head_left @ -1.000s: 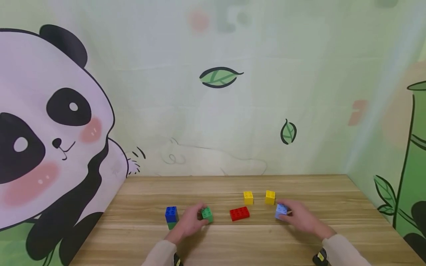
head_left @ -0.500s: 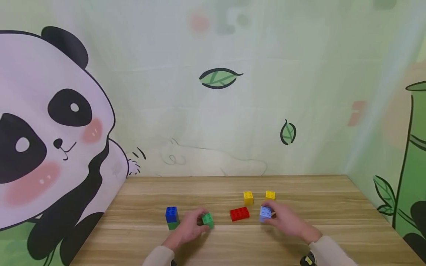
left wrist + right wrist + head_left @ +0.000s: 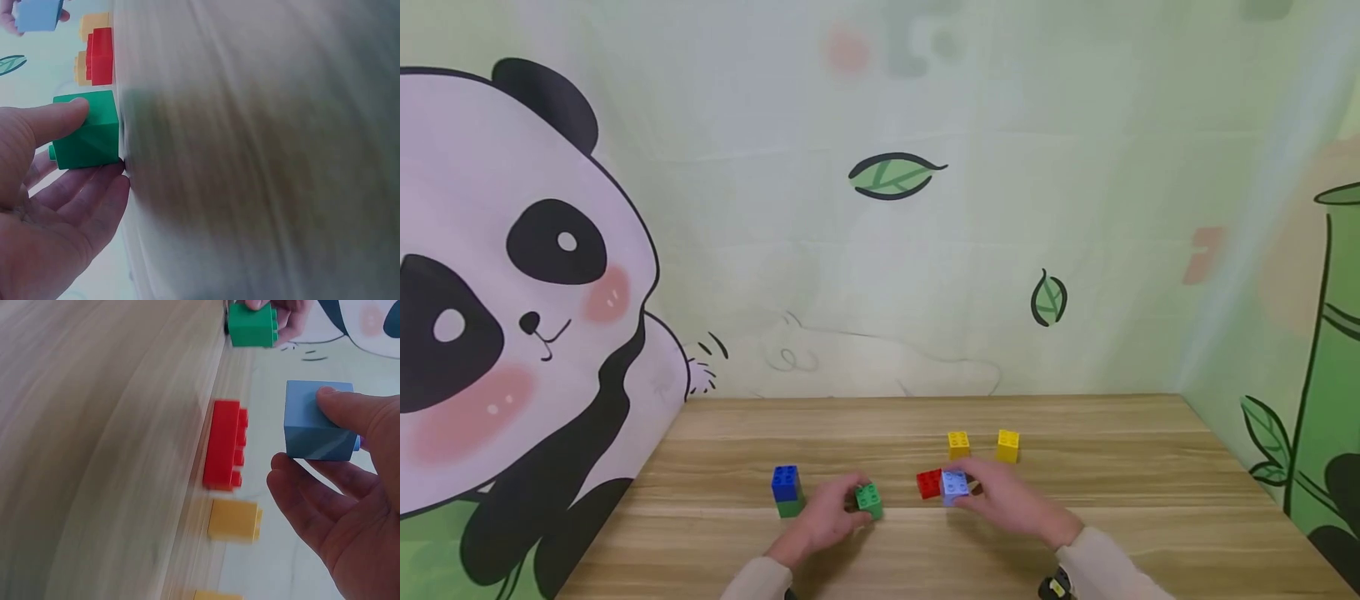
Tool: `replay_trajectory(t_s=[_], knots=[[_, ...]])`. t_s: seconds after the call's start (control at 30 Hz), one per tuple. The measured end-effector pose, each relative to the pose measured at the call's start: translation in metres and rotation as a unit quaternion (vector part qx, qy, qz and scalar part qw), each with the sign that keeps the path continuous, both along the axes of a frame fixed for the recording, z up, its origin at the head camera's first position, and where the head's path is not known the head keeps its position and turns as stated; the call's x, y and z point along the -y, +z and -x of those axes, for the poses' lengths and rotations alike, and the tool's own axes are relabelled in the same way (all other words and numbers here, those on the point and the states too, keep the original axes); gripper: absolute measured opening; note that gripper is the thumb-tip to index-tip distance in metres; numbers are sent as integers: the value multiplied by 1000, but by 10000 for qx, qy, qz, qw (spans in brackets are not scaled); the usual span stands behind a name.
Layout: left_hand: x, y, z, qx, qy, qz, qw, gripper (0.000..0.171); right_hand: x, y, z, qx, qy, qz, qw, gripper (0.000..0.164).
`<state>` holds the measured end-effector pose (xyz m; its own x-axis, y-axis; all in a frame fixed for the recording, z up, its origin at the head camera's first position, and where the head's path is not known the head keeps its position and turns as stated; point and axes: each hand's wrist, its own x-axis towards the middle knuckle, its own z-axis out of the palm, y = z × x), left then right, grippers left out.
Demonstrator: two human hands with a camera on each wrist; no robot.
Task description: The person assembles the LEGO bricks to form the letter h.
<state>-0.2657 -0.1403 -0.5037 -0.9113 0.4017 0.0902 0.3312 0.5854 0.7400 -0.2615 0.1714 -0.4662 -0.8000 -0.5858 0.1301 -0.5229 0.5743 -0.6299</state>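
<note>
My left hand pinches a green toy building block between thumb and fingers; in the left wrist view that green block is low, by the tabletop. With my right hand I grip a light blue block. In the right wrist view the light blue block is held up off the table, studs toward the palm side. A longer red block lies on the table, its right part hidden behind the light blue block and hand in the head view.
Two yellow blocks stand behind the red one. Left of my left hand is a stack, a dark blue block on a green block. The wooden table ends at a printed panda backdrop.
My right hand has carried the light blue block leftward, from below the right yellow block to in front of the red block. My left hand and its green block have barely moved.
</note>
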Motion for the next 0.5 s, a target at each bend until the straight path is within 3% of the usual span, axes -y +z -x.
replay_trajectory(t_s=[0.27,0.5], knots=[[0,-1,1,18,-67,19,10000,33,24,3,0,-132,194,-196,9995,42],[0,-2,3,17,-81,69,9999,32,39,2,0,-20,269,-11,9996,43]])
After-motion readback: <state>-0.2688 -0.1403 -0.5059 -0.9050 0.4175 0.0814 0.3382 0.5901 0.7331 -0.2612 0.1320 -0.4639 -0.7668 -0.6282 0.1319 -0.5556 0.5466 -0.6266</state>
